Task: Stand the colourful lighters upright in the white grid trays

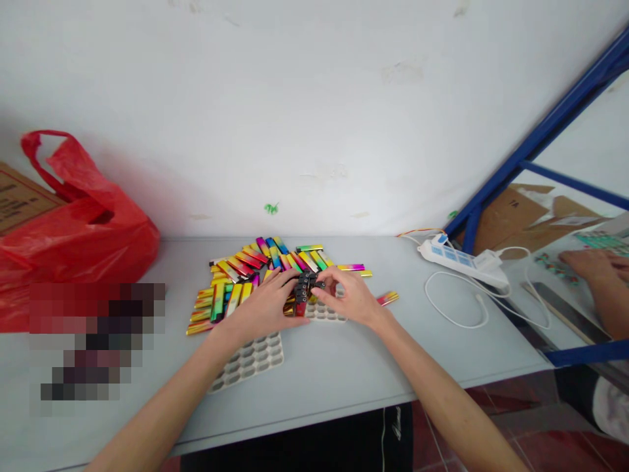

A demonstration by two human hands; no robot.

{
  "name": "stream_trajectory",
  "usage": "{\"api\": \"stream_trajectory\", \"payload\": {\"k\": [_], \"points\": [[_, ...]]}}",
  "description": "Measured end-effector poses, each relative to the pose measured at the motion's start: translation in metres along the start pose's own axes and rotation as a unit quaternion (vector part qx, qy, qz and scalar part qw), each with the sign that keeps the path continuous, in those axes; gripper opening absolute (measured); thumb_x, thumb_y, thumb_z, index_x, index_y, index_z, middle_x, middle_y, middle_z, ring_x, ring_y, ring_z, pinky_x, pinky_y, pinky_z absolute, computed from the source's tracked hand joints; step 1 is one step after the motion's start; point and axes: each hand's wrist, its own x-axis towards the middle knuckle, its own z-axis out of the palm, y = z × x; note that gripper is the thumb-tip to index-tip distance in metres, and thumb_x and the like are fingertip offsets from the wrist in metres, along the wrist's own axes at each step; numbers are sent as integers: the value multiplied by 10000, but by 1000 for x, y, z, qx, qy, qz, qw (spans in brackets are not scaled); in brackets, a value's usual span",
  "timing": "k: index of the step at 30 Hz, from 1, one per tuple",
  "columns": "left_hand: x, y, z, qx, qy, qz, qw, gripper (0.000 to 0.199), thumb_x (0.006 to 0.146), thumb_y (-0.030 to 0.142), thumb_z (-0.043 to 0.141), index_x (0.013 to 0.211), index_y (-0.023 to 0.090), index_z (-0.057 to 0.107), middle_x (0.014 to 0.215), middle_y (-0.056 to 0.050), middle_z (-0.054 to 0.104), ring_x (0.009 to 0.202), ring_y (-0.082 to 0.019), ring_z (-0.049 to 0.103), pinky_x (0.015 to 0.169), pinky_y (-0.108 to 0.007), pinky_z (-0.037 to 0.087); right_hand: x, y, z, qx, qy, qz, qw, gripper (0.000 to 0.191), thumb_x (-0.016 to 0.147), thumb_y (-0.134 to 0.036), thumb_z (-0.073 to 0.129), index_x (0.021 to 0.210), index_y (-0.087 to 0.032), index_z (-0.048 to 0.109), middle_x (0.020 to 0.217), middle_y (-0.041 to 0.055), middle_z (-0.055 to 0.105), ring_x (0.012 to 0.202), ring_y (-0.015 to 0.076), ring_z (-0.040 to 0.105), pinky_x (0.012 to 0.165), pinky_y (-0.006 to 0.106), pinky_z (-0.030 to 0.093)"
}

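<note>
Left hand (260,298) is gripping a row of black-topped sticks (303,290), right by a pale tray (328,314). Right hand (356,295) has its thumb and fingertips up against the row's right side, can't tell if it's gripping one. Shiny colourful pile (240,262) sits just behind.

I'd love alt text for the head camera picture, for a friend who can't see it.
A person's left hand holds a row of black-topped pieces above a grey table, the right hand close beside them. Shiny multicoloured sticks lie piled behind; a pale pocketed tray lies nearer. A red bag sits at left, a white power strip at right.
</note>
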Motion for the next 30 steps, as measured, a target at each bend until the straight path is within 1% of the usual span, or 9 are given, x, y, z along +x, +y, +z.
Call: {"api": "stream_trajectory", "payload": {"k": [6, 10, 13, 16, 19, 22, 25, 28, 30], "points": [[0, 2, -2, 7, -2, -4, 1000, 804, 766, 659, 786, 1368, 152, 626, 1477, -194, 586, 1366, -422, 548, 1221, -577, 386, -1, 2, 0, 15, -19, 3, 1000, 213, 945, -441, 683, 998, -251, 603, 715, -21, 641, 641, 173, 599, 671, 296, 475], [0, 2, -2, 10, -2, -3, 1000, 811, 761, 665, 787, 1365, 148, 627, 1471, -191, 589, 1351, -427, 558, 1216, -580, 388, -1, 1, 0, 26, -38, 6, 999, 190, 959, -418, 668, 980, -248, 585, 704, -37, 621, 634, 156, 582, 655, 277, 455], [0, 3, -2, 18, -7, -5, 1000, 814, 763, 658, 790, 1372, 145, 621, 1471, -195, 588, 1351, -427, 557, 1216, -579, 387, -2, 0, -2, 30, -38, 1, 999, 187, 968, -421, 658, 992, -247, 595, 708, -34, 618, 640, 157, 575, 660, 280, 460], [1, 4, -3, 26, -18, -10, 999, 832, 763, 649, 795, 1388, 133, 608, 1487, -206, 574, 1366, -434, 545, 1223, -585, 376, -1, 1, -5, 16, -1, -2, 1000, 186, 996, -430, 616, 1010, -244, 606, 772, -6, 653, 690, 170, 604, 689, 294, 478], [1, 4, -4, 30, -25, -15, 999, 847, 768, 646, 794, 1400, 118, 596, 1503, -216, 560, 1380, -439, 531, 1229, -593, 363, 3, 5, -12, -17, 82, 3, 996, 176, 1008, -406, 595, 962, -236, 612, 851, 26, 669, 757, 182, 619, 736, 311, 494], [1, 3, -3, 20, -19, -13, 1000, 849, 773, 654, 785, 1402, 116, 598, 1504, -218, 561, 1385, -439, 528, 1235, -594, 354, 6, 18, -23, -51, 146, 18, 988, 170, 996, -383, 607, 927, -230, 636, 970, 63, 686, 840, 198, 635, 757, 326, 512], [0, 1, -1, 15, -12, -8, 1000, 847, 779, 663, 773, 1404, 118, 599, 1504, -212, 561, 1388, -435, 529, 1243, -588, 346, 7, 39, -37, -100, 166, 20, 981, 187, 989, -381, 613, 898, -225, 663, 1080, 92, 707, 948, 226, 652, 792, 355, 527], [-1, 0, 1, 20, -13, -12, 1000, 853, 782, 667, 767, 1407, 112, 597, 1506, -211, 558, 1394, -431, 526, 1249, -578, 344, 6, 63, -50, -166, 163, 33, 972, 181, 988, -353, 607, 882, -218, 665, 993, 89, 722, 948, 249, 649, 815, 388, 522], [0, 1, 1, 22, -14, -13, 1000, 851, 784, 664, 767, 1407, 110, 596, 1507, -209, 558, 1393, -427, 529, 1251, -573, 346, 4, 75, -56, -196, 156, 45, 967, 150, 981, -324, 613, 888, -212, 648, 970, 88, 715, 951, 259, 647, 841, 407, 518]]}}
